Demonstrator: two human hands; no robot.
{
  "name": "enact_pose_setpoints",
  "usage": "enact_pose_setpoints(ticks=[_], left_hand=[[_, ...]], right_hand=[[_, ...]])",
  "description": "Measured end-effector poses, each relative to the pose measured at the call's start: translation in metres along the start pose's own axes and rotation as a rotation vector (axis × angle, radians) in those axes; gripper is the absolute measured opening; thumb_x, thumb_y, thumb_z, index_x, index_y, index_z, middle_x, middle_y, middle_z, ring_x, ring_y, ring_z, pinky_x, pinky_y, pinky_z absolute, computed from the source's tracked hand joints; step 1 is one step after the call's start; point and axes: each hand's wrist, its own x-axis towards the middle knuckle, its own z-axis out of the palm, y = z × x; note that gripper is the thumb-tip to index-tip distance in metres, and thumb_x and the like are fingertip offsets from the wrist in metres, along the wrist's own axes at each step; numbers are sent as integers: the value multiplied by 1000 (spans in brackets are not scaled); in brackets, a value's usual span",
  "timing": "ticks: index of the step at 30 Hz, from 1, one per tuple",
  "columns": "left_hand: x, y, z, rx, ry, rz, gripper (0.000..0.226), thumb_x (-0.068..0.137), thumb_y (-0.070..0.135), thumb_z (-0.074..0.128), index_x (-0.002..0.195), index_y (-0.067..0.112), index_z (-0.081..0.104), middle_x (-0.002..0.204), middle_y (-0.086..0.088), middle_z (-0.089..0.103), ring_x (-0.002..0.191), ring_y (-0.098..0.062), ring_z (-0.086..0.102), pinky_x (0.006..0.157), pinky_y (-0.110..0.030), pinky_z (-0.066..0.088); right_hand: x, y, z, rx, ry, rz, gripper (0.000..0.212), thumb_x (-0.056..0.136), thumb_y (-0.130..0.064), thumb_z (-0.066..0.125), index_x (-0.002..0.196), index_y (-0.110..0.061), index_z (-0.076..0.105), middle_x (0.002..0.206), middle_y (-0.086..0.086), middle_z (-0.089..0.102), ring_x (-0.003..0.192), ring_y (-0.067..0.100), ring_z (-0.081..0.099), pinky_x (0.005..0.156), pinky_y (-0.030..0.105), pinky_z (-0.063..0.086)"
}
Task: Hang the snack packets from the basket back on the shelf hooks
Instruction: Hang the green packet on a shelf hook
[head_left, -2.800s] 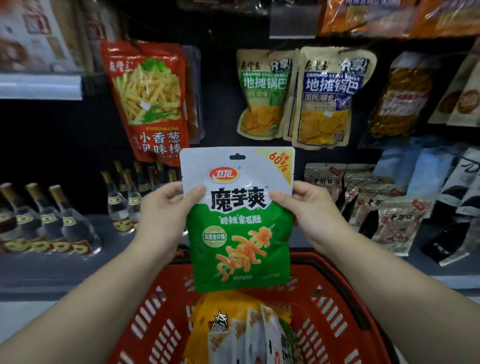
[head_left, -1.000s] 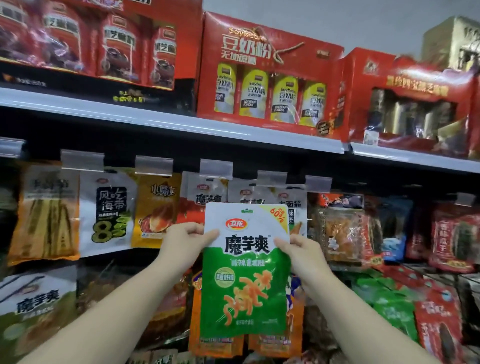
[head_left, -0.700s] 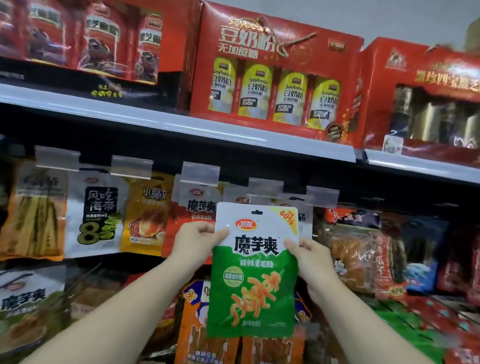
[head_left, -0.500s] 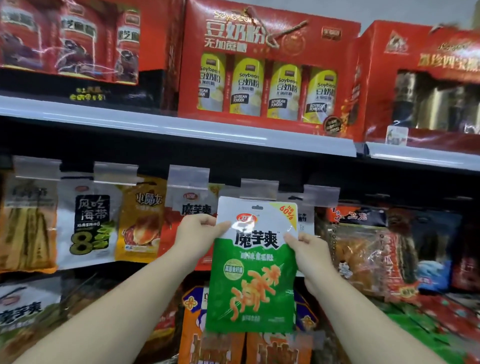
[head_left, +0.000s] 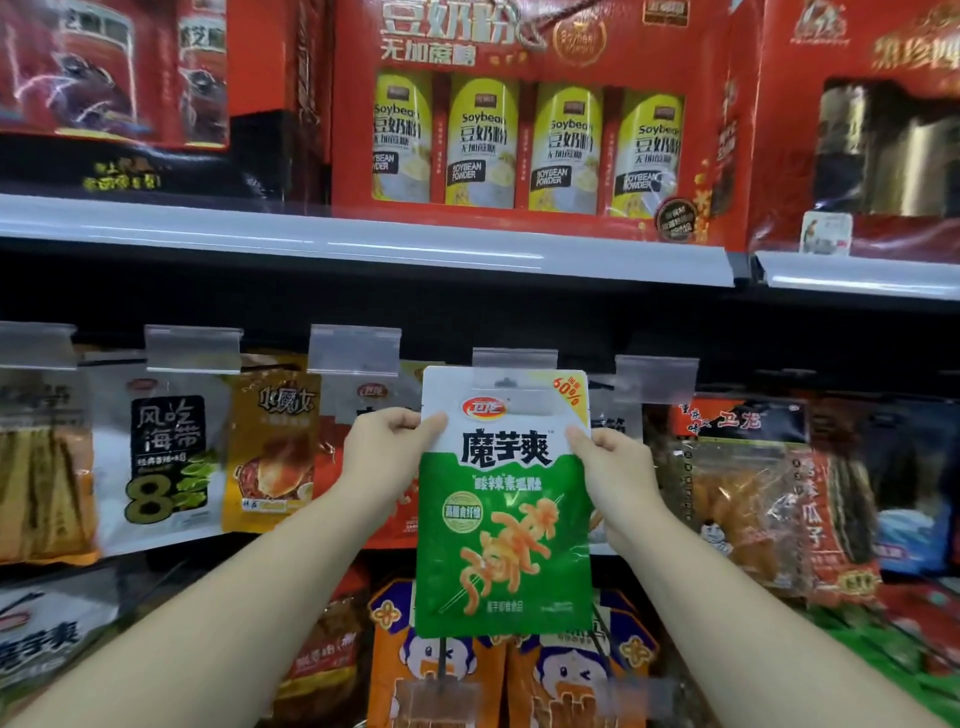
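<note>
Since 0.5 s ago the packet (head_left: 503, 499) has gone up and closer to the hooks; its top edge now overlaps the clear price tag (head_left: 514, 364), and the camera sits nearer the shelf.

Head view: left hand (head_left: 382, 457) pinches the packet's upper left edge, thumb on the front, fingers curled behind. Right hand (head_left: 613, 467) grips the upper right edge the same way. Packet hangs upright between both hands, green lower half, white top, hang hole just below the tag; whether the hook is through the hole cannot be told. Behind it, a row of hung packets: seaweed packet (head_left: 163, 452) well left, yellow packet (head_left: 272, 441) beside that. Orange packets (head_left: 441, 670) hang below. Above, the shelf edge (head_left: 363, 241) carries a red soybean box (head_left: 524, 119). Basket out of frame.
</note>
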Motion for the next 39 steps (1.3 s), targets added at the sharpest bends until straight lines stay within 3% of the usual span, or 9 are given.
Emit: enact_pose_setpoints(ticks=[10, 15, 17, 19, 22, 26, 33, 36, 39], left_hand=[[23, -15, 14, 28, -4, -22, 27, 85, 31, 70, 84, 4, 69, 88, -14, 71, 70, -21, 56, 60, -24, 44], [44, -22, 26, 30, 7, -68, 24, 84, 29, 71, 81, 5, 65, 79, -11, 63, 67, -22, 54, 58, -23, 45], [52, -26, 31, 30, 23, -100, 24, 83, 29, 72, 70, 15, 59, 76, -7, 62, 70, -22, 56, 67, -29, 49], [61, -30, 35, 60, 26, -115, 27, 83, 30, 72, 65, 22, 54, 76, -5, 62, 69, -22, 56, 71, -30, 48], [74, -36, 40, 114, 27, -111, 22, 82, 34, 72, 72, 17, 63, 86, -6, 66, 72, -23, 57, 75, -33, 52], [88, -43, 45, 210, 50, -109, 35, 82, 41, 70, 101, 12, 72, 94, -4, 67, 83, -21, 58, 76, -24, 45], [99, -55, 53, 245, 72, -109, 46, 79, 50, 70, 109, 15, 69, 108, -6, 69, 88, -22, 59, 78, -24, 44], [97, -57, 50, 283, 56, -70, 38, 82, 47, 68, 105, 17, 71, 107, -4, 72, 94, -24, 65, 84, -29, 51], [91, -53, 43, 339, 43, -33, 18, 84, 38, 67, 95, 25, 64, 99, 1, 72, 83, -23, 68, 81, -34, 56]], right_hand=[[21, 9, 12, -62, 38, 37, 50, 93, -32, 58, 55, -20, 27, 47, -4, 25, 49, 18, 25, 55, 28, 16], [41, 18, 24, -97, 54, 109, 48, 91, -38, 57, 50, -22, 36, 28, -8, 33, 52, 18, 33, 75, 34, 14], [46, 19, 27, -111, 87, 120, 46, 91, -38, 57, 52, -21, 41, 31, -10, 37, 53, 17, 35, 81, 35, 11], [52, 19, 29, -99, 102, 112, 37, 92, -35, 58, 60, -18, 51, 49, -8, 50, 57, 18, 42, 76, 32, 24], [57, 11, 34, -53, 78, 93, 25, 94, -25, 58, 84, -3, 62, 82, 23, 62, 81, 38, 60, 73, 37, 46], [72, 17, 42, -65, 69, 150, 32, 93, -24, 60, 65, -12, 51, 60, 4, 46, 55, 20, 41, 54, 27, 29], [83, 21, 47, -148, 47, 107, 10, 95, -24, 56, 89, -17, 55, 74, 1, 56, 56, 10, 45, 47, 23, 31], [81, 25, 44, -223, 53, 74, 26, 94, -27, 57, 74, -11, 51, 64, 1, 50, 58, 19, 47, 51, 24, 30], [80, 28, 40, -242, 72, 79, 19, 91, -23, 62, 85, -9, 51, 68, 1, 51, 73, 24, 50, 67, 26, 37]])
